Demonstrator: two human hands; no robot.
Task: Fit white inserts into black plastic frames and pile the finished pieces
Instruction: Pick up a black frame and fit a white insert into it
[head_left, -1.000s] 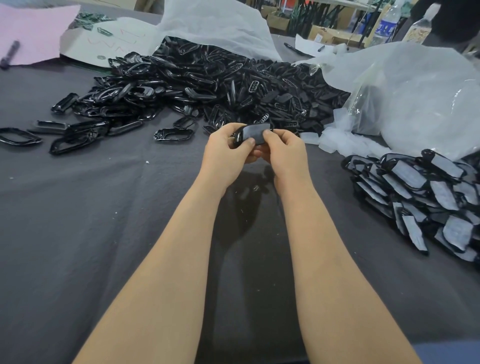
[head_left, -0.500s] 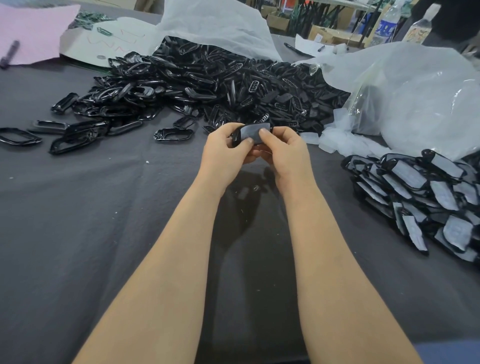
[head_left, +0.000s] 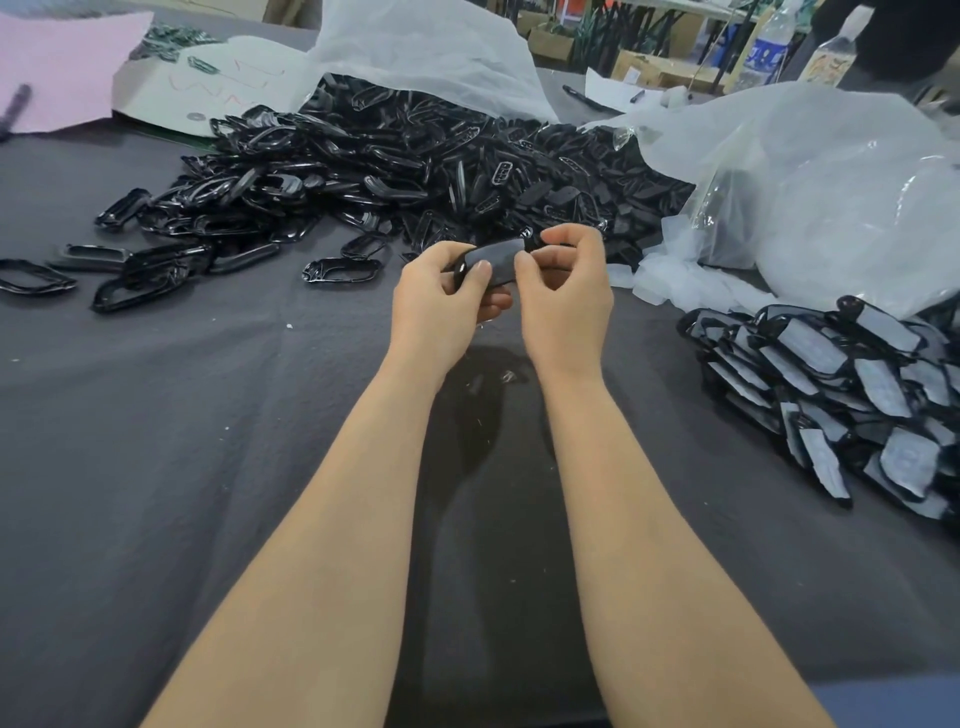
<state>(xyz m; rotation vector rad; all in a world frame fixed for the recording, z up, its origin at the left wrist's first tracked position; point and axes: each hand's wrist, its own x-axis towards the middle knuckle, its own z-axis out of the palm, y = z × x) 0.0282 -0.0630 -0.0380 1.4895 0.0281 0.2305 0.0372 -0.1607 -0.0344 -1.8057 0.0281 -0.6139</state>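
One frame (head_left: 461, 271) is pinched at each end by left hand (head_left: 441, 306) and right hand (head_left: 563, 304), near the loose heap (head_left: 415, 171), likely so the insert (head_left: 498, 260) gets pressed in flat.

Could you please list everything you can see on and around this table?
Empty frames: large heap, black, far centre, some strewn left.
Finished pieces: pile, black with pale inserts, right.
Loose inserts: small heap, translucent white, beside right bag.
Plastic bags: two, whitish, behind heap and far right.
Pink sheet: one, far left.
Pen: one, dark, on pink sheet.
White card: one, beside pink sheet.
Bottles: two, clear, background right.
Table cloth: one, dark grey, under everything.
Held piece: one, black, greyish face, between both hands.
Left hand: grips its left end.
Right hand: pinches its right end.
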